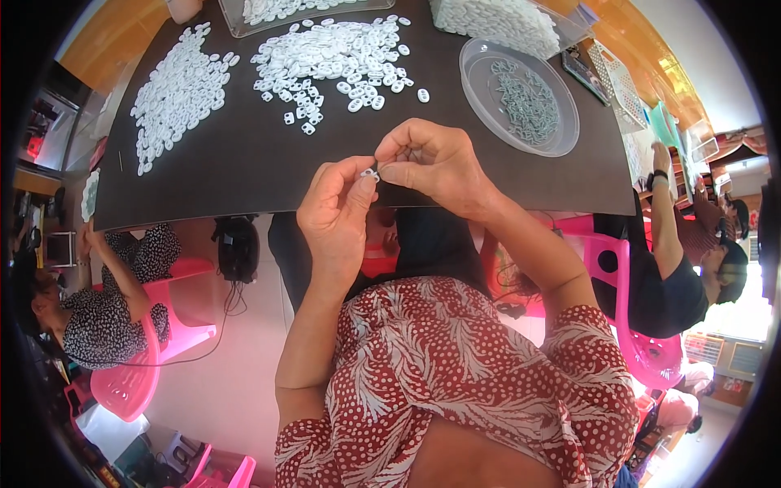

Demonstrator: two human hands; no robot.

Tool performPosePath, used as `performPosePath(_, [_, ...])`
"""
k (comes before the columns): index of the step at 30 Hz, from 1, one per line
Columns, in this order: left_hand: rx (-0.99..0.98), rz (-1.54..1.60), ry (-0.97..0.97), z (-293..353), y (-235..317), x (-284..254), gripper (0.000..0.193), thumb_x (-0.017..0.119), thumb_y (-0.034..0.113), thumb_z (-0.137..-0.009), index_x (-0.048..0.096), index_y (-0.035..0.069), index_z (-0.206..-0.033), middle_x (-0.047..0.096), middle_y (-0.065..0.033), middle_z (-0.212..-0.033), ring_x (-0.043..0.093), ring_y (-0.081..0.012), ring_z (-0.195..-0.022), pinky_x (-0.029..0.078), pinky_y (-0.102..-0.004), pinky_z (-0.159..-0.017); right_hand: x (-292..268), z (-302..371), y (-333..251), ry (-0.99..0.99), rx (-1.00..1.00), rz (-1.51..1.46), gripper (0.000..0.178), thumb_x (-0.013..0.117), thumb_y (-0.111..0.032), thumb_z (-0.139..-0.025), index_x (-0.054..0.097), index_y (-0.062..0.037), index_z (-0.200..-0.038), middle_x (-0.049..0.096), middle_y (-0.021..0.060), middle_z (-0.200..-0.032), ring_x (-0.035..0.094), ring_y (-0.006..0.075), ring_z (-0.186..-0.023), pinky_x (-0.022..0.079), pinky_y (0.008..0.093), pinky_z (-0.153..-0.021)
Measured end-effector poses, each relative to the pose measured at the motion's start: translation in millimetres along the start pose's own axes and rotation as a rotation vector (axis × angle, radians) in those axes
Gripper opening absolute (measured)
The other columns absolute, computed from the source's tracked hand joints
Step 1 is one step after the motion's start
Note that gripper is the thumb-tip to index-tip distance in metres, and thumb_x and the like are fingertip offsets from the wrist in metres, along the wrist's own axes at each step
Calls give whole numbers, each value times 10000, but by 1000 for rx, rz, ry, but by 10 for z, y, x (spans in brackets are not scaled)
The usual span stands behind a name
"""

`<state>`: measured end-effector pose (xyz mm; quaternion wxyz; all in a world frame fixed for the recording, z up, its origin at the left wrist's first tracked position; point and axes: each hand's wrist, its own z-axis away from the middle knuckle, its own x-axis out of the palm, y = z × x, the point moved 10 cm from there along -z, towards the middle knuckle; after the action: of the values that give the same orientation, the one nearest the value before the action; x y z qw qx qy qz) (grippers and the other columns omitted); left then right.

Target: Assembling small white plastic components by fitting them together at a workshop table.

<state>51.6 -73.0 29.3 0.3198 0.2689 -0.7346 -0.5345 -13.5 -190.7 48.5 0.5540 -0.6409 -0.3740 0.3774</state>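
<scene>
Just above the table's near edge, my left hand [338,207] pinches a small white plastic piece with holes [370,175] between thumb and forefinger. My right hand [435,167] meets it there, thumb and forefinger pressed together at the piece's right side. Whatever those right fingertips grip is too small to make out. Beyond my hands lies a heap of white oval pieces with holes [333,53], with several squarish white pieces [305,102] along its near side. To the right, a round clear plastic tray [569,134] holds many small grey-green metal parts [525,106].
Another spread of white oval pieces [183,89] covers the left of the dark table [244,179]. Clear bins [244,28] of white pieces stand at the far edge. A phone [586,77] lies beyond the tray. People sit on pink chairs [138,378] at both sides.
</scene>
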Motion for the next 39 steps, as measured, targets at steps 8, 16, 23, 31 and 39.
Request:
performPosePath(8, [166,-290,-27,41,205,9,188,607,-19,-827,613,-20,-1014,550,-30,-826,531,-90,-708,449,-207,-643,57,25,21,-19,-2,36,108,658,-29,-782,605,20,-862,588,-5,-747,528,32,-680,453,197,-597])
performPosePath(16, [243,-334,8,61,220,-33,285,611,-84,-771,596,5,-1041,550,-69,-792,542,-138,-691,453,-243,-617,135,42,75,-6,19,33,120,663,-21,-771,606,30,-863,591,3,-746,526,38,-686,456,202,-599])
performPosePath(23, [104,-221,11,31,82,-113,275,595,4,-865,566,-15,-1137,557,-11,-855,521,-55,-732,467,-187,-654,161,50,94,-36,12,46,111,628,-17,-809,612,25,-911,605,9,-799,543,50,-744,462,210,-669])
performPosePath(31, [137,-248,4,29,86,-113,274,594,-4,-862,564,-16,-1134,555,-10,-845,517,-54,-720,464,-184,-646,208,44,55,-9,-51,176,49,578,-16,-810,584,22,-840,583,25,-706,507,68,-670,434,246,-601])
performPosePath(39, [261,-429,-19,48,181,-18,278,605,-48,-824,595,0,-1097,563,-20,-821,520,-74,-700,466,-208,-630,209,61,142,13,-20,222,63,549,-38,-790,549,25,-790,551,88,-679,517,148,-631,432,301,-591])
